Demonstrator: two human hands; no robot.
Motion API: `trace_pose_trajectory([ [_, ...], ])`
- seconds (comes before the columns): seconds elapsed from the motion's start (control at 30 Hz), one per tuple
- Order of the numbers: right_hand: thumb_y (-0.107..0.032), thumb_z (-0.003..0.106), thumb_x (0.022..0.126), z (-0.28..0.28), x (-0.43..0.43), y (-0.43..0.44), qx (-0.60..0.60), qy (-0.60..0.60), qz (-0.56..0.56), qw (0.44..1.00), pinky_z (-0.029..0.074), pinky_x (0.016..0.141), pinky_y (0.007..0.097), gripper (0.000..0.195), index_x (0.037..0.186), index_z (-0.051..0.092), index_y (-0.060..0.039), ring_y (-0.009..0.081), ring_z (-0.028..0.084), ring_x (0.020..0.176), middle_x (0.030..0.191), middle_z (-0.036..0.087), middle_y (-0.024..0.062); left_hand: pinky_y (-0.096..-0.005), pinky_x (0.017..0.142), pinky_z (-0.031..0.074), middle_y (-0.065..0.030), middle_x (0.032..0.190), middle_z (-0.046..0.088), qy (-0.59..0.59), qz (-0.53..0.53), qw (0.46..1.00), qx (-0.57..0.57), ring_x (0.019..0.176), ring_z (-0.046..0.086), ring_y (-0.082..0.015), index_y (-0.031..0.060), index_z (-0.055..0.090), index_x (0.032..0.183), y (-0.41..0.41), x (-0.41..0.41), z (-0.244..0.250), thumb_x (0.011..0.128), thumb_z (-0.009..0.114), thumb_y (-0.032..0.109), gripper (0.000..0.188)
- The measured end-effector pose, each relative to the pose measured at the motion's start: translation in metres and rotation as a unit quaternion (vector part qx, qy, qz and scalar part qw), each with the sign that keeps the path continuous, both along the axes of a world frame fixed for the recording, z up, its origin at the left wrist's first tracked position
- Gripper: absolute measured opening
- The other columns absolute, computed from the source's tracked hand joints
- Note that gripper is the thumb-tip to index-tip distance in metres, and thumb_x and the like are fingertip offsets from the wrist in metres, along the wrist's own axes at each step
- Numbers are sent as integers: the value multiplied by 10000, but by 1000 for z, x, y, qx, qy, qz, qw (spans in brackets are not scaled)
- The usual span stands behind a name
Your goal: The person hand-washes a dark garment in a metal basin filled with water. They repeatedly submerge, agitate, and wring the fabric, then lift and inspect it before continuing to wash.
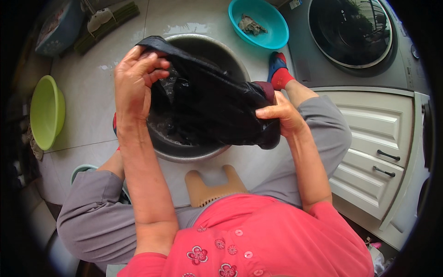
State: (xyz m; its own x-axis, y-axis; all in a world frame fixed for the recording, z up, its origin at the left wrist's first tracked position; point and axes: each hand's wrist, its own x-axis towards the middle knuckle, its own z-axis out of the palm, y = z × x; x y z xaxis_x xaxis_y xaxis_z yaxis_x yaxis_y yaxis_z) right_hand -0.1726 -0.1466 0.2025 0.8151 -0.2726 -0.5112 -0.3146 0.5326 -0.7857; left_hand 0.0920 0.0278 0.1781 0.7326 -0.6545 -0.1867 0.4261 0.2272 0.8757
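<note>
A wet black garment (pixel 211 104) is stretched between my two hands over a round metal basin (pixel 193 157). My left hand (pixel 136 76) grips a band-like edge of the cloth at the basin's left rim. At its other end, my right hand (pixel 282 110) pinches the bunched fabric, thumb on top. A dark red part (pixel 265 90) of the cloth shows beside the right fingers. Water glints in the basin under the garment, which hides much of the inside.
A turquoise basin (pixel 258 34) with a crumpled grey cloth (pixel 252 25) sits beyond my right foot. A green basin (pixel 45 112) leans at left. The washing machine (pixel 297 59) and white cabinet (pixel 370 128) border the right. A tan plastic stool (pixel 211 187) is under me.
</note>
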Motion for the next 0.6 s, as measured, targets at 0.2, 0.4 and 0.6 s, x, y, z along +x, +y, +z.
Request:
trace_pose_trajectory([
  [0.2,-18,729,786,-16,-13,-3,95,-2,-79,992,569,922,356,553,1302,553,69,217,701,1001,1157,687,157,-326,769,607,-231,1254,633,48,-92,964,244,959,712,-269,-2,305,1554,9,-9,-58,975,535,89,629],
  [0.4,5,687,764,-25,-21,-10,-23,59,-71,995,577,862,342,480,1232,595,60,204,700,940,1074,705,131,-475,852,608,-400,1252,572,220,-190,938,190,1058,686,-424,-66,236,1527,1,-40,-116,931,687,535,959],
  [0.6,-51,594,716,12,49,46,-384,8,342,858,528,758,400,293,977,625,80,274,663,824,946,661,254,-412,719,625,-279,1060,666,327,-155,929,73,841,714,-347,-70,578,1256,-19,-65,-110,889,759,455,666],
])
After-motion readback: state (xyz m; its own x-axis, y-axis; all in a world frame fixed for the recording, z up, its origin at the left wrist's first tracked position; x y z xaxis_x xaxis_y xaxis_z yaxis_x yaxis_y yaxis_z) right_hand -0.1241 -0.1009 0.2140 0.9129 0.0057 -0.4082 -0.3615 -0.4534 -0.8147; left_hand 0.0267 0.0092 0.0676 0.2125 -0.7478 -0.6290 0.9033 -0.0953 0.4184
